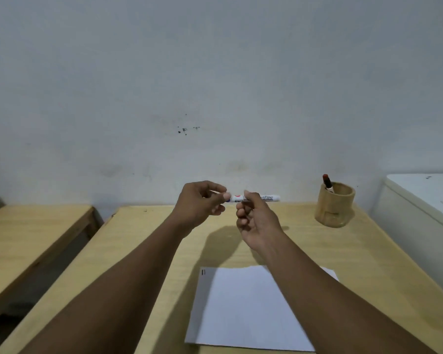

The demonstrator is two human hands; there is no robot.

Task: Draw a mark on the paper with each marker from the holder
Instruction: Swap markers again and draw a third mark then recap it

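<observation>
A white marker with blue lettering is held level above the far half of the wooden desk. My left hand pinches its left end, where the cap sits. My right hand grips the barrel at the middle. A white sheet of paper lies near the desk's front edge, with two short black marks at its far-left corner. A round wooden holder stands at the back right of the desk with one red-capped marker leaning in it.
A second wooden table stands to the left across a narrow gap. A white cabinet or appliance sits just right of the desk. A pale wall rises directly behind the desk.
</observation>
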